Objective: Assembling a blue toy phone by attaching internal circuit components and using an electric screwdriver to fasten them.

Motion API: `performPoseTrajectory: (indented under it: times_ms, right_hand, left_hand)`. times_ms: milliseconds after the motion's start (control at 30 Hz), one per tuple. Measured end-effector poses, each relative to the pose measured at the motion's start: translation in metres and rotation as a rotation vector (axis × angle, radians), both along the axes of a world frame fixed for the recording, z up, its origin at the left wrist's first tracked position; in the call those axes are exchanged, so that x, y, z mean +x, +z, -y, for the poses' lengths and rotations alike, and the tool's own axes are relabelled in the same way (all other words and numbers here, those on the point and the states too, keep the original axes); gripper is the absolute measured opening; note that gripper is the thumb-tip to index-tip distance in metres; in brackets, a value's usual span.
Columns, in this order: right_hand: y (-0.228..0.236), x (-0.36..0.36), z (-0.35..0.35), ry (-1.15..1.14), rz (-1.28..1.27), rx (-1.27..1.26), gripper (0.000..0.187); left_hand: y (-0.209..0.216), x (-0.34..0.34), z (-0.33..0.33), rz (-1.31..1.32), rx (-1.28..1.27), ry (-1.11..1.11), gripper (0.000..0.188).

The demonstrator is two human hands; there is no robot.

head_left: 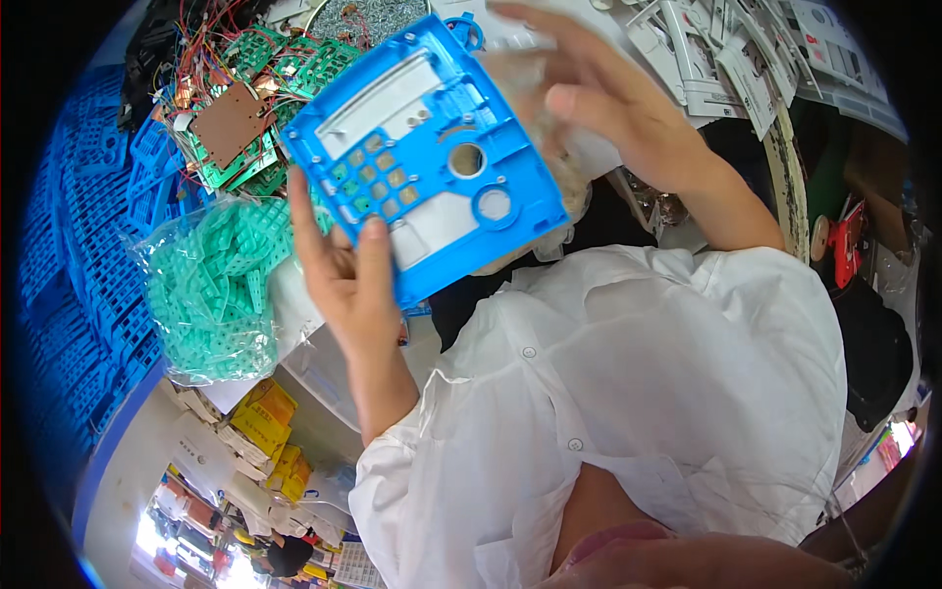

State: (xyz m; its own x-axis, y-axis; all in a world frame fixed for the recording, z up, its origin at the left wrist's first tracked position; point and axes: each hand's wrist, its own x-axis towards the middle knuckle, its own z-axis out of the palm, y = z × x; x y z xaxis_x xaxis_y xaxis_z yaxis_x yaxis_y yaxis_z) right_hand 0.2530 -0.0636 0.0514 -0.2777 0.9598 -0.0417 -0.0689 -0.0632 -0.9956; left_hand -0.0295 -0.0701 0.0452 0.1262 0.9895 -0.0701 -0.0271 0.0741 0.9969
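My left hand [348, 270] grips a blue plastic housing [427, 162] by its lower left edge, with the thumb on the inner face. The housing is tilted, its hollow side with small posts turned up. It has a long window slot, a grid of small square keypad holes and two round openings. To the right of the housing, my right hand [623, 108] is raised with its fingers apart and nothing visible in it. Those fingers are partly smeared by motion. Below them sits a crumpled clear plastic bag [579, 182], partly hidden by the housing.
Clear-bagged green keypad pieces [221, 294] lie left of my left hand. Green circuit boards [240, 162] with tangled wires are piled behind. Blue plastic parts [74, 255] stack at far left. A round tray of screws [368, 20] stands at the back; white printed panels [697, 59] lie back right.
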Motion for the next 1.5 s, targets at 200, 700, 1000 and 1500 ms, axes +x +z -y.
performPoseTrajectory:
  times_ms: [200,700,1000,1500]
  right_hand:
    - [-0.025,-0.014,0.037,0.034,0.51,0.042,0.074]
    - [-0.019,-0.015,0.006,0.223,1.172,0.371,0.039]
    - [-0.027,-0.008,-0.002,0.224,1.084,0.493,0.043]
    - [-0.032,0.05,-0.07,-0.098,1.133,0.699,0.024]
  left_hand:
    - [-0.03,0.006,0.029,-0.433,-0.036,-0.078,0.079]
    - [-0.041,0.004,0.032,-0.881,0.345,-0.111,0.061]
    - [-0.021,0.001,0.009,-1.209,0.667,-0.463,0.04]
    - [-0.02,0.018,0.006,-0.979,0.635,-0.471,0.035]
